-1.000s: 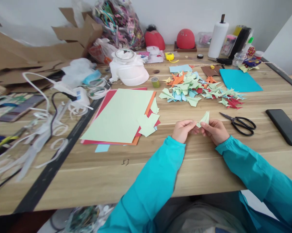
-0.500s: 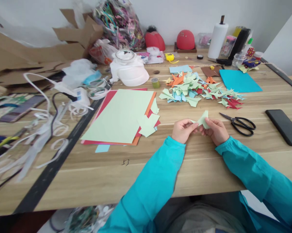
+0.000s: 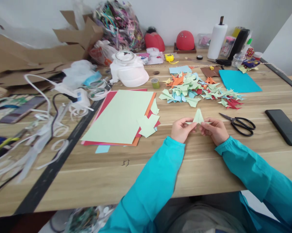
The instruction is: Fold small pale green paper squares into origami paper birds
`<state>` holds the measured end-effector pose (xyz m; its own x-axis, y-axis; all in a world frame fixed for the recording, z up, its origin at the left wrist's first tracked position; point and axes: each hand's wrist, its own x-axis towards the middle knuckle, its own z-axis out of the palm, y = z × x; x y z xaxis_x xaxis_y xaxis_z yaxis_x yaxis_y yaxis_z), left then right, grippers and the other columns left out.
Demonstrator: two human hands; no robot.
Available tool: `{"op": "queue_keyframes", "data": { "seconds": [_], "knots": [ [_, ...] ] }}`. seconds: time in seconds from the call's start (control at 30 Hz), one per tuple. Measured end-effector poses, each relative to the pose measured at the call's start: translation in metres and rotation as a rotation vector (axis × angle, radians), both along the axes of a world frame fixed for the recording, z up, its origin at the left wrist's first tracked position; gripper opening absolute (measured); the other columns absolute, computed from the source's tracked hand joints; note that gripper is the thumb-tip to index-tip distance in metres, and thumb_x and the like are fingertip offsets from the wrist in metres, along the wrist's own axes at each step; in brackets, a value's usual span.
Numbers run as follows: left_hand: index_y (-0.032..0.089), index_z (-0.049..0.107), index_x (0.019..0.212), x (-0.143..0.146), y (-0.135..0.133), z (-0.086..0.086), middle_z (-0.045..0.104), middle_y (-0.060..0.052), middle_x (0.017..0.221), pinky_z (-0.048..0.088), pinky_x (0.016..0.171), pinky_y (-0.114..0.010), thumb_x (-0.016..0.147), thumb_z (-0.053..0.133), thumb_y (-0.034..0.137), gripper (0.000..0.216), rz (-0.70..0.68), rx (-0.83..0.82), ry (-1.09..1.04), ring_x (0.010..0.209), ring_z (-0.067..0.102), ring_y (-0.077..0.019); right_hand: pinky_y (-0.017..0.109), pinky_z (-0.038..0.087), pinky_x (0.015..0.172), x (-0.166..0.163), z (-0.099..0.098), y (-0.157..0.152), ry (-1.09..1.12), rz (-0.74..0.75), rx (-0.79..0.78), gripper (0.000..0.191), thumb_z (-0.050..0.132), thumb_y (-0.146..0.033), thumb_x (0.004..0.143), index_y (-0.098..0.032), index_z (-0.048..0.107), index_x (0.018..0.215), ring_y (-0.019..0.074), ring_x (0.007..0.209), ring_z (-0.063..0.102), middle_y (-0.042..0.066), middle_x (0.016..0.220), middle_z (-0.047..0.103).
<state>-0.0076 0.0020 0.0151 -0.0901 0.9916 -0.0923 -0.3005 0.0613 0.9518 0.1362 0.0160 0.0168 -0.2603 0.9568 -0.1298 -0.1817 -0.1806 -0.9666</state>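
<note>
A small pale green folded paper piece (image 3: 198, 117) is pinched between both hands above the table, its pointed part upward and a narrow tip out to each side. My left hand (image 3: 181, 130) closes thumb and fingers on its left part. My right hand (image 3: 215, 131) grips the right part, with the thumb near the centre fold. Beyond the hands lies a heap of folded paper figures (image 3: 188, 85) in green, blue, orange and red. Black-handled scissors (image 3: 240, 125) rest just right of my right hand.
Left of my hands lies a stack of coloured paper sheets (image 3: 119, 116) with cut green pieces (image 3: 148, 125) on its right edge. A dark phone (image 3: 283, 127) lies far right. Cables and white strips (image 3: 56, 129) clutter the left side. A turquoise sheet (image 3: 240, 81) lies behind the scissors.
The folded paper has turned from a slant to nearly upright and symmetrical, shifting slightly left. My right thumb has moved left towards its centre. Both hands still hold it.
</note>
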Motion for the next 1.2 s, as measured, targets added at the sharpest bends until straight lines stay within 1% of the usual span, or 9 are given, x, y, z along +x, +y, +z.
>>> {"op": "queue_keyframes", "data": {
  "seconds": [0.1,0.3,0.43,0.57,0.67,0.8,0.97,1.1,1.2],
  "knots": [
    [0.010,0.063,0.070,0.000,-0.001,0.000,0.063,-0.002,0.056,0.048,0.050,-0.024,0.049,0.076,0.029,0.031,-0.028,0.002,0.029,0.048,0.057,-0.0107,0.020,0.041,0.042,-0.001,0.001,0.000,-0.041,0.006,0.034,0.026,0.073,-0.035,0.060,-0.014,0.060,0.068,0.0090,0.044,0.055,0.002,0.057,0.064],
    [0.010,0.062,0.065,0.001,-0.001,0.000,0.062,-0.001,0.054,0.046,0.047,-0.022,0.051,0.075,0.030,0.028,-0.067,-0.008,0.043,0.044,0.054,-0.0085,0.021,0.042,0.042,-0.001,0.000,-0.001,-0.088,0.022,0.047,0.031,0.073,-0.040,0.057,-0.014,0.063,0.073,0.0090,0.043,0.054,0.002,0.056,0.064],
    [0.011,0.060,0.060,0.000,-0.002,0.004,0.060,0.000,0.051,0.045,0.046,-0.023,0.048,0.076,0.029,0.028,-0.061,-0.037,0.046,0.042,0.053,-0.0091,0.020,0.041,0.039,0.001,0.001,-0.001,-0.065,0.033,0.053,0.027,0.074,-0.037,0.057,-0.014,0.062,0.067,0.0086,0.040,0.052,0.001,0.053,0.063],
    [0.010,0.059,0.061,0.001,-0.003,0.005,0.060,-0.001,0.051,0.045,0.045,-0.023,0.048,0.076,0.030,0.029,-0.079,-0.064,0.047,0.041,0.054,-0.0100,0.020,0.039,0.036,0.002,0.002,-0.001,-0.035,0.039,0.042,0.026,0.075,-0.035,0.057,-0.014,0.060,0.062,0.0080,0.036,0.050,0.001,0.050,0.062],
    [0.011,0.059,0.069,0.002,-0.002,0.002,0.061,-0.002,0.057,0.046,0.046,-0.024,0.050,0.074,0.032,0.032,-0.050,-0.039,0.047,0.047,0.055,-0.0108,0.020,0.039,0.036,0.000,0.002,0.000,-0.045,0.021,0.016,0.029,0.075,-0.037,0.055,-0.014,0.059,0.064,0.0085,0.037,0.050,0.001,0.050,0.062],
    [0.013,0.058,0.084,0.002,0.000,0.000,0.064,-0.005,0.075,0.047,0.050,-0.024,0.051,0.074,0.031,0.041,0.003,0.056,0.042,0.060,0.057,-0.0124,0.020,0.042,0.039,-0.001,0.001,-0.001,-0.115,0.026,0.068,0.031,0.074,-0.038,0.057,-0.014,0.061,0.069,0.0086,0.039,0.052,0.001,0.051,0.062],
    [0.014,0.059,0.075,0.000,0.000,-0.003,0.060,-0.001,0.061,0.046,0.054,-0.023,0.055,0.072,0.030,0.029,0.023,0.109,0.110,0.056,0.055,-0.0106,0.022,0.044,0.042,-0.002,0.003,-0.003,-0.168,0.072,0.104,0.034,0.072,-0.042,0.058,-0.014,0.062,0.075,0.0091,0.041,0.052,0.000,0.053,0.062],
    [0.013,0.061,0.066,0.001,0.001,-0.005,0.060,-0.001,0.062,0.044,0.051,-0.023,0.054,0.072,0.032,0.025,0.047,0.104,0.146,0.051,0.053,-0.0095,0.023,0.044,0.043,-0.002,0.004,-0.003,-0.182,0.081,0.126,0.039,0.069,-0.048,0.059,-0.014,0.062,0.076,0.0099,0.042,0.053,0.001,0.054,0.062],
    [0.013,0.062,0.064,0.002,0.001,-0.003,0.061,0.000,0.060,0.044,0.052,-0.023,0.053,0.073,0.031,0.024,0.106,0.078,0.144,0.050,0.053,-0.0094,0.023,0.043,0.042,-0.003,0.005,-0.004,-0.193,0.069,0.147,0.041,0.067,-0.051,0.060,-0.014,0.062,0.077,0.0100,0.042,0.053,0.001,0.053,0.061]
  ]
}}
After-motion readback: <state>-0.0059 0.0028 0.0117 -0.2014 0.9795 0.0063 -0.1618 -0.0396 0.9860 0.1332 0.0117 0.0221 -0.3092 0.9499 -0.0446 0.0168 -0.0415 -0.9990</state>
